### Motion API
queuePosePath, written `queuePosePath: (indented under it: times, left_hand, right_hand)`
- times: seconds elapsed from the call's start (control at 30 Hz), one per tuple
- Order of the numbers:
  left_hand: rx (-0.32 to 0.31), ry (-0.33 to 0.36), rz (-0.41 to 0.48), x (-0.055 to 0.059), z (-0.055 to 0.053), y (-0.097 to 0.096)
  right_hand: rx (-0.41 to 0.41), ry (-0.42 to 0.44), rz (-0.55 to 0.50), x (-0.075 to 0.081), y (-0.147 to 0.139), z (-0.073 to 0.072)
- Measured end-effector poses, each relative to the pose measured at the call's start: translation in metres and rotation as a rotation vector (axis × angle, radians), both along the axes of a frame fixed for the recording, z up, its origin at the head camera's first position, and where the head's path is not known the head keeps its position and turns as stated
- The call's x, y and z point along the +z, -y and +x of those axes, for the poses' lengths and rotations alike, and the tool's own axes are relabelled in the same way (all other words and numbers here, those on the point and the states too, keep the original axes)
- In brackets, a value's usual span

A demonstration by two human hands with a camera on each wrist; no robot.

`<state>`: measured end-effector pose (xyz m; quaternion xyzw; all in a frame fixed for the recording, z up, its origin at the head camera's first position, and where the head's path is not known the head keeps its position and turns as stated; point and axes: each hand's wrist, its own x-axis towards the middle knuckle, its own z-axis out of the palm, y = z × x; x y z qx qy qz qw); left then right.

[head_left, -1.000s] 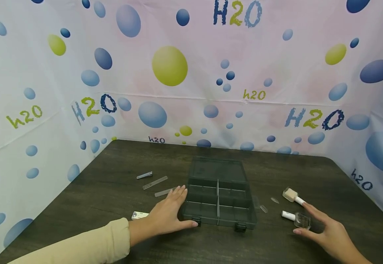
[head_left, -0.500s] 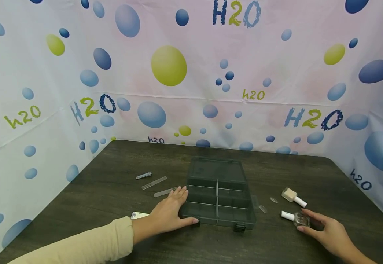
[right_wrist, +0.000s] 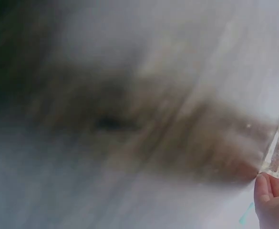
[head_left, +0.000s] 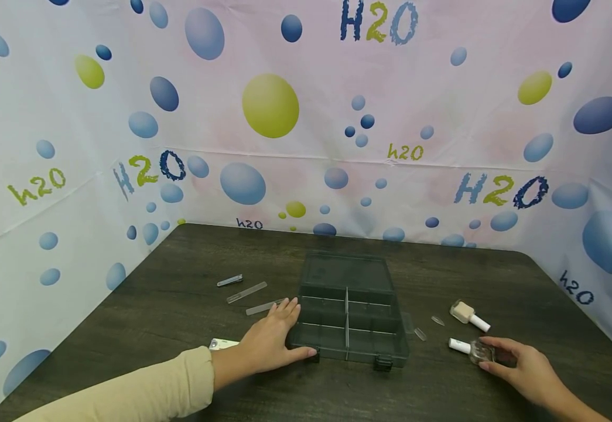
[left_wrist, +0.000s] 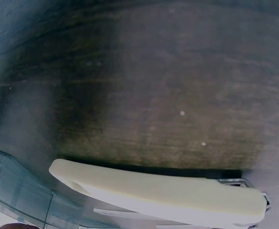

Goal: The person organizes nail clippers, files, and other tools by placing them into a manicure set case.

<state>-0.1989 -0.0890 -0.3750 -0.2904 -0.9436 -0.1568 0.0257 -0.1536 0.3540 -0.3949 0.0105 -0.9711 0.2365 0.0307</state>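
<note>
Now, right of the box (head_left: 361, 355), the right hand (head_left: 528, 370) pinches the clear bottle (head_left: 481, 353); a steady hold on its body, not its cap (head_left: 460, 346), seems wise. The left hand (head_left: 265, 342), fingers outstretched, rests against the box's left side.

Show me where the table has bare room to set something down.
Bare table lies in front of the open case, between the left hand and right hand; another patch spans the far right, behind the cream bottle. It's crowded left of the case, by the clipper and pale strips, and around the clear bottle in the right hand.
</note>
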Motion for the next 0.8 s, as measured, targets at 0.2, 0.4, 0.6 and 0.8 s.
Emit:
queuePosePath:
  times: [0.2, 0.4, 0.6, 0.8]
  left_hand:
    - [0.005, 0.016, 0.004, 0.000, 0.001, -0.001]
    - [0.005, 0.004, 0.008, -0.001, 0.002, -0.001]
    - [0.001, 0.002, 0.017, -0.001, 0.001, -0.001]
    - [0.004, 0.007, 0.017, 0.000, 0.002, 0.000]
  right_hand:
    - [0.006, -0.001, -0.030, 0.004, 0.001, -0.001]
    - [-0.002, -0.025, -0.085, 0.011, 0.005, -0.004]
    - [0.035, -0.069, -0.095, 0.020, 0.013, -0.006]
    - [0.092, -0.102, -0.138, 0.030, 0.028, -0.012]
